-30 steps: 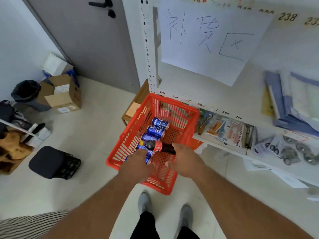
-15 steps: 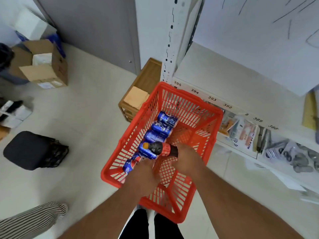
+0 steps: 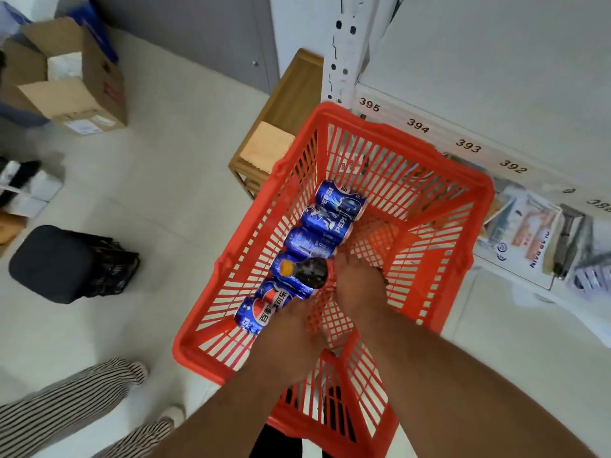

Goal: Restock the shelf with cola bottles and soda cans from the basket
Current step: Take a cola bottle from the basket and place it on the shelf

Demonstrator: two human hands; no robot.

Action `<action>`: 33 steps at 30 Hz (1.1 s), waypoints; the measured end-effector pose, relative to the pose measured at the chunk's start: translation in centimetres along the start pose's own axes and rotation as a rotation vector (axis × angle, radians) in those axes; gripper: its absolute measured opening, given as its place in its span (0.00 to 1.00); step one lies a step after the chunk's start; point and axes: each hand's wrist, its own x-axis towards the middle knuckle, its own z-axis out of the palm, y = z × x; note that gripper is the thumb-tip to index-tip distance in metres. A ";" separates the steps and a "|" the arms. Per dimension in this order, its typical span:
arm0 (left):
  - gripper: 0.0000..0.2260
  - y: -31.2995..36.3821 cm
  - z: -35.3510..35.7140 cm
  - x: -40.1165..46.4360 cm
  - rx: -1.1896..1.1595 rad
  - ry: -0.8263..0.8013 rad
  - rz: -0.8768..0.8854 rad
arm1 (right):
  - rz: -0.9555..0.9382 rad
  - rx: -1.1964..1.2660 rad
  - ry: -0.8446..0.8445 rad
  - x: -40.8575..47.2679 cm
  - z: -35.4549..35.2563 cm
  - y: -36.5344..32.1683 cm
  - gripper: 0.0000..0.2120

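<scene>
Glossy red plastic lattice basket point(image 3: 426, 246), shiny blue metal cans point(image 3: 330, 223), matt brown cardboard box point(image 3: 76, 94), wooden crate point(image 3: 291, 94) looked smooth.

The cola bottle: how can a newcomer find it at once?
Find the red basket on the floor beside the white shelf. Blue cans lie in a row along its left wall. The cola bottle lies across them: dark, orange-capped, right hand on it.

Both forearms bare, no sleeves in view. Left hand point(image 3: 287, 338) and right hand point(image 3: 358, 285): no gloves, rings, watch or wristband visible. Below the red basket point(image 3: 390, 438), seen partly through its mesh, dark black trousers point(image 3: 277, 441). Footwear hidden behind the basket, can't tell.
</scene>
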 end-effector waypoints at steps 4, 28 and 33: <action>0.23 -0.4 -0.4 -0.4 -0.027 0.010 -0.028 | 0.017 0.139 -0.002 -0.5 -0.9 0.4 0.32; 0.31 16.1 -11.4 -16.0 -0.065 -0.111 0.583 | 0.298 1.209 0.662 -28.5 -25.4 2.8 0.16; 0.32 19.6 -8.5 -18.7 0.013 -0.189 0.762 | 0.412 1.276 0.840 -34.6 -25.8 3.6 0.16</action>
